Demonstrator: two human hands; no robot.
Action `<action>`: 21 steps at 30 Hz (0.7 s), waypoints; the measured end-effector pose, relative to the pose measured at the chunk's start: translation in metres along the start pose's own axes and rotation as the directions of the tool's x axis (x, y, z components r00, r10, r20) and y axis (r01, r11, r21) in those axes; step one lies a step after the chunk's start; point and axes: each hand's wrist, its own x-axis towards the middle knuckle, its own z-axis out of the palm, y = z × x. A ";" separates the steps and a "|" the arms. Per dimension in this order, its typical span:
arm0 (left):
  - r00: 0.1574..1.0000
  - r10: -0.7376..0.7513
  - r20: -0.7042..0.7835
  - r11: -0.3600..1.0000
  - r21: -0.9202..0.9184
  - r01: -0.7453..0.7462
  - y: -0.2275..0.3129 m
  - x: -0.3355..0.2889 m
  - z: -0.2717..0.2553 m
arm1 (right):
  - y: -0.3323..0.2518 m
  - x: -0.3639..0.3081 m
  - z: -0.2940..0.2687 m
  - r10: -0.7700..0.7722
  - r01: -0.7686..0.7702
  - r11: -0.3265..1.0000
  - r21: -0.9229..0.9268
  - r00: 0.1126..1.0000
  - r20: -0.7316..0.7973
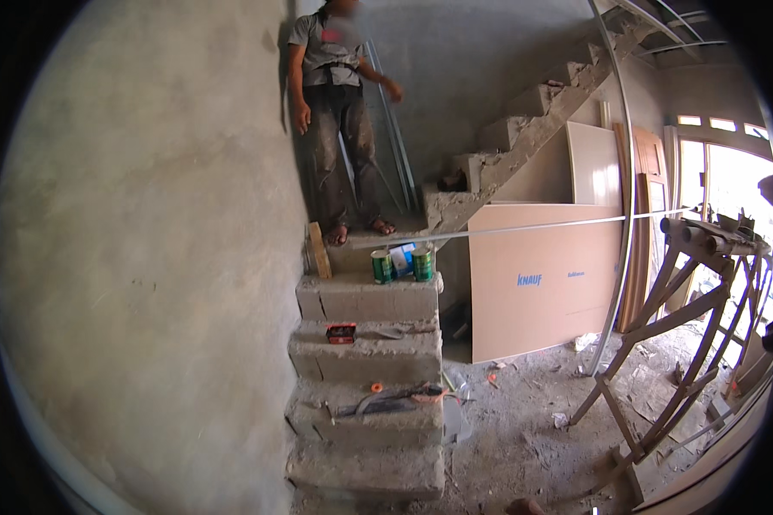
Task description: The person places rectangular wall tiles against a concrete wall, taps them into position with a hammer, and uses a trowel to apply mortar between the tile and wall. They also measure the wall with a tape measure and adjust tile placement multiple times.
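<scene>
Neither my left hand nor my right hand shows in the head view. A small brown shape at the lower edge is too cut off to make out. In front of me a concrete staircase (365, 302) climbs to a landing. On an upper step stand two green cans (381, 267), with a blue and white packet (402, 257) between them. A small red and black box (341, 334) rests on a lower step. Further down lie dark long tools (386, 402) and an orange ring (376, 388). A thin metal profile (541, 226) spans from the stairs toward the right.
A person (335, 103) stands barefoot on the landing, arms lowered. A plasterboard sheet (541, 300) leans behind an upright metal profile (629, 163). At right stands a wooden trestle (661, 378) with pipes (704, 236) on top. Debris litters the floor (532, 395). A bare wall (146, 257) rises left.
</scene>
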 end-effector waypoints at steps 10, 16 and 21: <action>0.669 0.714 0.206 0.545 -0.764 -0.346 0.341 0.060 -0.046 | -0.087 0.091 -0.103 0.075 -0.076 0.997 -0.003 0.992 -0.097; 0.592 0.701 0.398 0.601 -0.776 -0.192 0.472 -0.014 -0.044 | -0.087 0.171 -0.159 0.162 -0.103 0.974 0.204 0.940 -0.300; 0.237 0.513 0.825 0.818 -0.554 0.155 0.661 -0.069 0.001 | -0.063 0.337 -0.206 0.313 -0.247 0.878 0.410 0.944 -0.102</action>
